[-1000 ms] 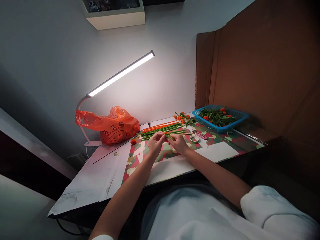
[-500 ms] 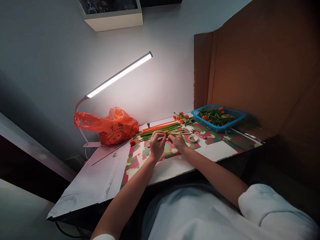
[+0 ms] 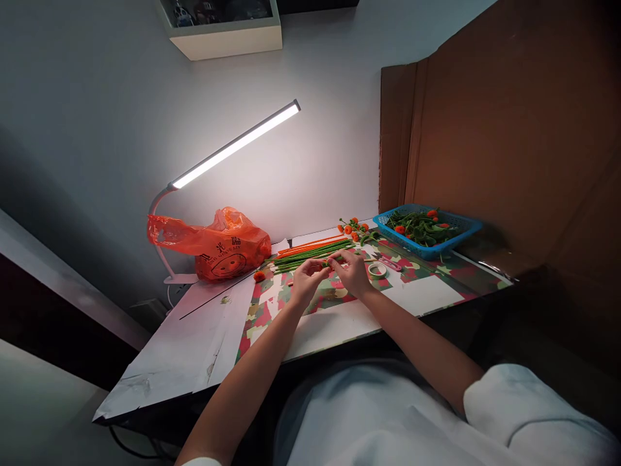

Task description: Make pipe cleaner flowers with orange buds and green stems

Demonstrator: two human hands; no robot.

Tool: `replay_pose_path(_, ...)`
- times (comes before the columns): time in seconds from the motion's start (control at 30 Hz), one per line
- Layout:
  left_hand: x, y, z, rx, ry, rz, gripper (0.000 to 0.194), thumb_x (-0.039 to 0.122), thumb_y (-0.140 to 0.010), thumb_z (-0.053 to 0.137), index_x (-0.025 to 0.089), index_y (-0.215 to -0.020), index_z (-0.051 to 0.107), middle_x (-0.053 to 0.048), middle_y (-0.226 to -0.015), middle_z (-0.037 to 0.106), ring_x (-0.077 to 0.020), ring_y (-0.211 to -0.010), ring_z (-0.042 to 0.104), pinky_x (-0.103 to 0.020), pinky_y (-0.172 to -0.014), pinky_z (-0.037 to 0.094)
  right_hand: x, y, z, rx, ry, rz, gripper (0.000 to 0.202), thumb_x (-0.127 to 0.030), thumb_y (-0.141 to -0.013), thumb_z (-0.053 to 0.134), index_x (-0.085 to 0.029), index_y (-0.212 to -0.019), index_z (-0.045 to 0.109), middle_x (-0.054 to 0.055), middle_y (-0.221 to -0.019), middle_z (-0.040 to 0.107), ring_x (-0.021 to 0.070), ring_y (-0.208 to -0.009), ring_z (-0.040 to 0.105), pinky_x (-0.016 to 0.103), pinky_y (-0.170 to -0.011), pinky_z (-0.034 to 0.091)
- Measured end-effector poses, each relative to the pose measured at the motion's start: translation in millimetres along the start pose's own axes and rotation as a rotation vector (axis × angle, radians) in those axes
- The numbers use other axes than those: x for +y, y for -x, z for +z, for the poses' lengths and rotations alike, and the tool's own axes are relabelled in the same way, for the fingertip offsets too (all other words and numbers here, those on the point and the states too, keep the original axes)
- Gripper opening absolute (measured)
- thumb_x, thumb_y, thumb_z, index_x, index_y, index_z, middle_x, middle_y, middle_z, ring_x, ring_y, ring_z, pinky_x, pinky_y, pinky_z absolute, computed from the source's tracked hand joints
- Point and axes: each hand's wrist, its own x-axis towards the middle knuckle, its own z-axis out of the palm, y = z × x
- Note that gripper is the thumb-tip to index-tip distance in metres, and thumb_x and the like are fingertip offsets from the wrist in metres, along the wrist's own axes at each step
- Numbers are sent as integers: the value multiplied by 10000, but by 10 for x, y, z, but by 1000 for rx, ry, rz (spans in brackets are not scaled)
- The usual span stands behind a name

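My left hand (image 3: 306, 279) and my right hand (image 3: 352, 273) meet above the patterned mat (image 3: 272, 310), fingertips pinched together around a small green piece that the fingers mostly hide. Behind them lies a bundle of green stems (image 3: 310, 254), with orange sticks (image 3: 315, 244) beyond it. A roll of pale tape (image 3: 377, 270) rests just right of my right hand, beside a pink cutter (image 3: 389, 263). One orange flower (image 3: 259, 276) lies left of my hands. More orange flowers (image 3: 354, 228) are at the back of the table.
An orange plastic bag (image 3: 230, 249) stands at the back left under a lit lamp (image 3: 237, 145). At the back right sits a blue basket (image 3: 427, 251) of leaves and flowers, before a tall cardboard panel (image 3: 485, 129). The table's front edge runs close to my body.
My fingers have closed in tighter, and the orange bloom that showed between them is now hidden. My right hand has turned a little. The whole view has shifted slightly.
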Motion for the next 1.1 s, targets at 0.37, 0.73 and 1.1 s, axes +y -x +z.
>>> replay_pose_path(0.37,9,25,-17,69,-310,269,198,318,-709,699,205,-873,691,-57,-908,670,-168,-818,622,-269,-647,535,69,6,10,-29,-63,70,102,-241,-776,582,-190,-818,660,53,-794,697,186,-718,659,329,-693,536)
replay_pose_path(0.73,64,73,10,71,-459,347,70,182,-708,648,226,-707,703,-46,-810,669,-184,-786,619,-261,-559,512,16,46,-56,-137,61,-107,80,-229,-778,607,-202,-847,637,16,-730,672,158,-674,625,275,-651,474)
replay_pose_path(1.1,-44,8,-19,68,-361,135,126,318,-676,708,212,-743,717,-40,-758,696,-176,-710,637,-292,-634,518,19,5,-72,-46,-303,149,210,-384,-740,680,-184,-797,651,41,-710,679,182,-665,654,317,-646,537)
